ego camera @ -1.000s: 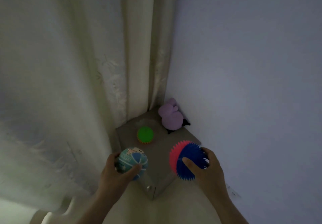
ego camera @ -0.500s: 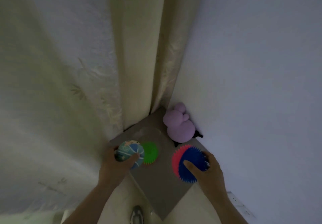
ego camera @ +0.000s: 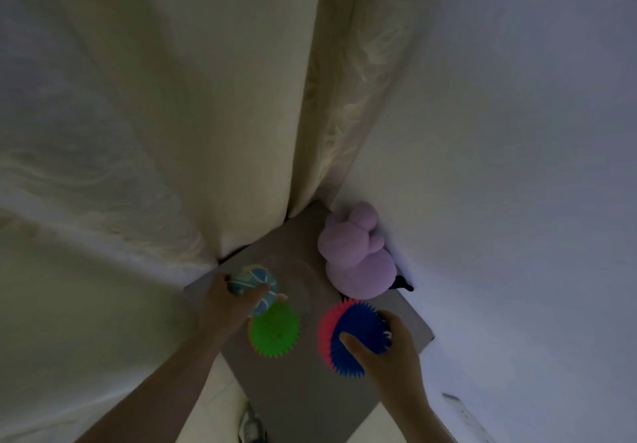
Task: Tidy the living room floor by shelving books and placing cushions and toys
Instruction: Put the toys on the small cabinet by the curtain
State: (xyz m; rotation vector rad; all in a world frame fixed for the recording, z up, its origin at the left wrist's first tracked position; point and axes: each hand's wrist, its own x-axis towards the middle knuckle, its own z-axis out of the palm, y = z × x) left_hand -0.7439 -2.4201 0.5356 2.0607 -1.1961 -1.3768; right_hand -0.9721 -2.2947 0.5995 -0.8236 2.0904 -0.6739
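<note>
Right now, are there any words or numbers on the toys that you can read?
None can be read.
On the blue-green ball in the left hand: pale stripes only, any print too blurred.
On the green spiky ball, red-and-blue spiky ball and purple plush toy: no writing shows.

no text, label or number can be read here. the small blue-green ball (ego camera: 253, 284) carries pale markings, too blurred to make out.

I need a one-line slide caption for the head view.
Left hand holds a blue ball, right hand a red-blue spiky ball, at a grey stand with green ball and plush.
</note>
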